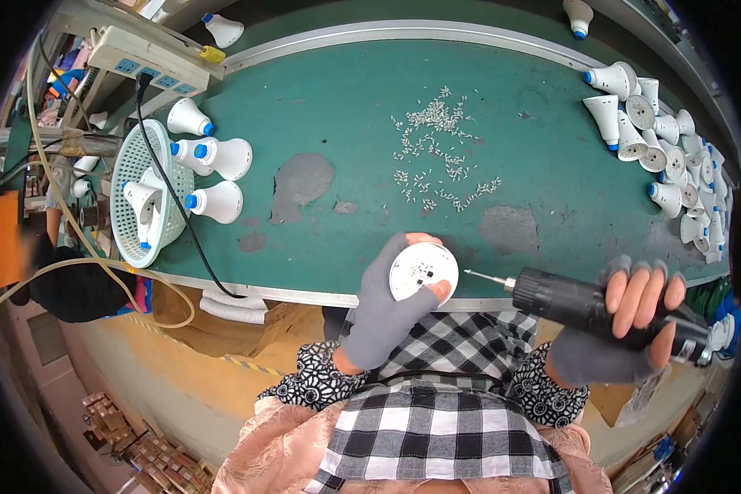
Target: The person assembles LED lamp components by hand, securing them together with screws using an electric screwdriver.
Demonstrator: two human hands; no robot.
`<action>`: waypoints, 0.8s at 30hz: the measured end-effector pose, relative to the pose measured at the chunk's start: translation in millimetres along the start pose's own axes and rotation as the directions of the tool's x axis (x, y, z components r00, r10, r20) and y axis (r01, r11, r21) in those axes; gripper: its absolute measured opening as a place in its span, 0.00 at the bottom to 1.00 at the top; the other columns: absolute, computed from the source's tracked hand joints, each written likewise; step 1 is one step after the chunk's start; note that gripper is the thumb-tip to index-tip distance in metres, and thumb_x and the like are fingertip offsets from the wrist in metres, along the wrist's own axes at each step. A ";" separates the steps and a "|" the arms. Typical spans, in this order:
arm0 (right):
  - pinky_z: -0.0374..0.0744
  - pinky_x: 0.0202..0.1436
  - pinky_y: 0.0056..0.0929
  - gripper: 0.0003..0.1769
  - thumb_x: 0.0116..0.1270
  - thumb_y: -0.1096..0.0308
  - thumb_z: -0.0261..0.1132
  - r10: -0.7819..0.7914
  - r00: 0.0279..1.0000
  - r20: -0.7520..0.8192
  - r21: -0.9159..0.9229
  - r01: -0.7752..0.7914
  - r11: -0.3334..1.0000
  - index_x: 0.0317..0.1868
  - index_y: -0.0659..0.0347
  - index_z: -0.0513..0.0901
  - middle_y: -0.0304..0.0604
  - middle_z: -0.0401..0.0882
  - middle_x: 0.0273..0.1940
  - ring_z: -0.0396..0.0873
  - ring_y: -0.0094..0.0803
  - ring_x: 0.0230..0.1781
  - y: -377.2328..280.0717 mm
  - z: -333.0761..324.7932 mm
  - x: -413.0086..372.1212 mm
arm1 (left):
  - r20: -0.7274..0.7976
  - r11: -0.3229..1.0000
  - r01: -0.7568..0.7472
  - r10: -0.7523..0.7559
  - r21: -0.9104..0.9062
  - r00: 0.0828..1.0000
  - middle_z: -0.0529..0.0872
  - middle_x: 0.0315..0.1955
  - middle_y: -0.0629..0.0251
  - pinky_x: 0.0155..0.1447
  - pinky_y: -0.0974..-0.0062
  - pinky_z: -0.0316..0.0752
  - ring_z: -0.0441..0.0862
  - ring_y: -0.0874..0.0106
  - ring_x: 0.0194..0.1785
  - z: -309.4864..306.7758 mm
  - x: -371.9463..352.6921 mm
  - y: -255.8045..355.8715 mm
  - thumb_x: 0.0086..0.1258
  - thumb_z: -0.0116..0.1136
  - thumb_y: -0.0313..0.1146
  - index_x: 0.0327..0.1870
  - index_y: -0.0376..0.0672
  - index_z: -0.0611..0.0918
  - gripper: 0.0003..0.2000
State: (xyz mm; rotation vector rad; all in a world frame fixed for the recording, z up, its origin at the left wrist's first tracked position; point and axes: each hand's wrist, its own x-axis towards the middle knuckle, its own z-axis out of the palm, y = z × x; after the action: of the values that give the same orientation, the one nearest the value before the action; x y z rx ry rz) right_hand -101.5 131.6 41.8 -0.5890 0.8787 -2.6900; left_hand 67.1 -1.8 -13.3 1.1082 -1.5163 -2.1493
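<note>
My left hand (395,305), in a grey fingerless glove, is closed around a white lamp part (423,272), its round face turned up with small dark parts near the middle. Wrapped round a black power screwdriver (564,303) is my right hand (634,321), gloved the same way. The thin bit points left and its tip is a short way right of the lamp part, not touching it. Beyond my hands, many small screws (440,117) lie scattered on the green table (354,90).
At the right, several white lamp housings (605,119) with blue ends lie in a pile. A pale green basket (177,216) holding housings stands at the left, others beside it. A power strip (148,62) with a black cable is at the upper left.
</note>
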 end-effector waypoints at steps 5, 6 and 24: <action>0.70 0.38 0.28 0.12 0.63 0.68 0.62 0.017 0.999 0.037 -0.082 -0.014 0.996 0.41 0.54 0.66 0.33 0.64 0.25 0.69 0.22 0.21 3.2 15.4 -13.5 | -0.013 0.995 -0.057 0.058 0.086 0.998 0.82 0.41 0.67 0.49 0.80 0.75 0.79 0.80 0.44 2.2 -0.5 -2.2 0.56 0.65 0.28 0.53 0.38 0.77 0.21; 0.70 0.38 0.29 0.13 0.62 0.68 0.63 0.009 1.000 0.029 -0.086 -0.007 0.996 0.41 0.54 0.66 0.33 0.64 0.25 0.69 0.23 0.21 5.4 16.1 -15.4 | -0.013 0.991 -0.072 0.073 0.109 0.997 0.82 0.41 0.67 0.49 0.80 0.75 0.79 0.80 0.44 2.2 -0.6 -1.8 0.56 0.65 0.28 0.52 0.38 0.77 0.21; 0.75 0.37 0.36 0.21 0.62 0.64 0.71 0.001 0.997 0.079 -0.182 0.014 0.983 0.46 0.51 0.65 0.38 0.73 0.29 0.76 0.30 0.23 10.3 18.6 -23.3 | 0.000 0.939 -0.211 0.219 0.272 0.976 0.76 0.47 0.61 0.55 0.73 0.73 0.76 0.71 0.51 4.1 -1.1 -5.6 0.57 0.65 0.28 0.49 0.39 0.77 0.18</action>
State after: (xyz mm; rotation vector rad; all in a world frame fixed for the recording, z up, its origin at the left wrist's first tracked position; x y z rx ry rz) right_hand -71.4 122.3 42.2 -0.7326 1.1106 -2.5896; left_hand 65.9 4.0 -17.2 0.9953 -1.8642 -1.8120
